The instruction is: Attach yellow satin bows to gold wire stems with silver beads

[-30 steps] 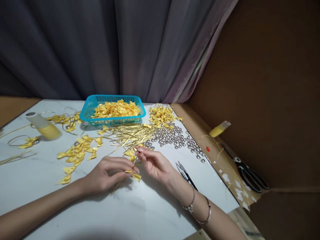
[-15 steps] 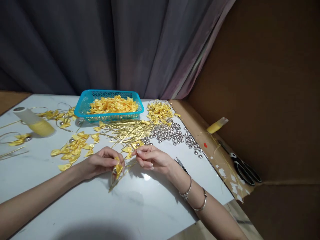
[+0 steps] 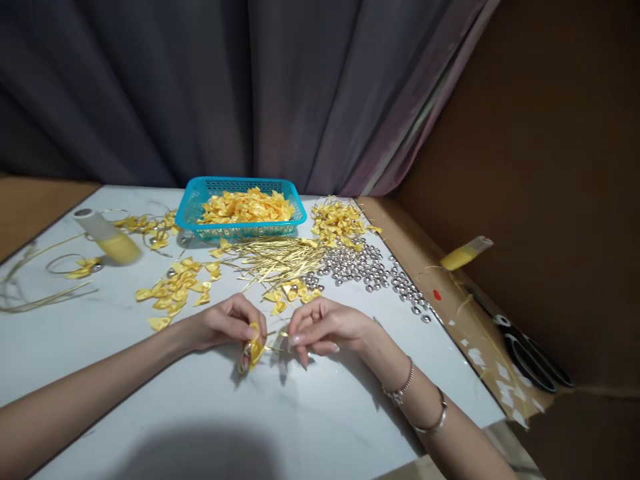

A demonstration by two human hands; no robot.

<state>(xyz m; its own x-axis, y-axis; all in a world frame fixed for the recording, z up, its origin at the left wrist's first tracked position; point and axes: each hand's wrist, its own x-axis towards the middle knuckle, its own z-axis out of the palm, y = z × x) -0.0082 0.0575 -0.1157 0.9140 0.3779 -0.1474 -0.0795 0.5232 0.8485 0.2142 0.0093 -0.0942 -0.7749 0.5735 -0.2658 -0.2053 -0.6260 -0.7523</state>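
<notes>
Between the thumb and fingers of my left hand (image 3: 231,325) is a yellow ribbon bow (image 3: 257,347) with a small silver bell at its side. A thin gold cord (image 3: 273,348) runs from the bow towards my right hand (image 3: 327,330). That hand's thumb and forefinger pinch an end of the cord, while its other fingers curl loosely below. Just behind the hands lie a few yellow bows (image 3: 280,300). More loose bows (image 3: 175,287) lie to the left. Part of the held bow is hidden by my left fingers.
A blue basket (image 3: 240,230) full of yellow bows stands at the back. Before it lie cut gold cords (image 3: 277,260) and silver bells (image 3: 357,263). A yellow glue bottle (image 3: 117,245) leans left; another bottle (image 3: 465,255) and black scissors (image 3: 525,350) lie right.
The view has shifted, so things on the table appear further right. My right fingers have come down onto the cord, and the cord loop below the bow looks smaller.
</notes>
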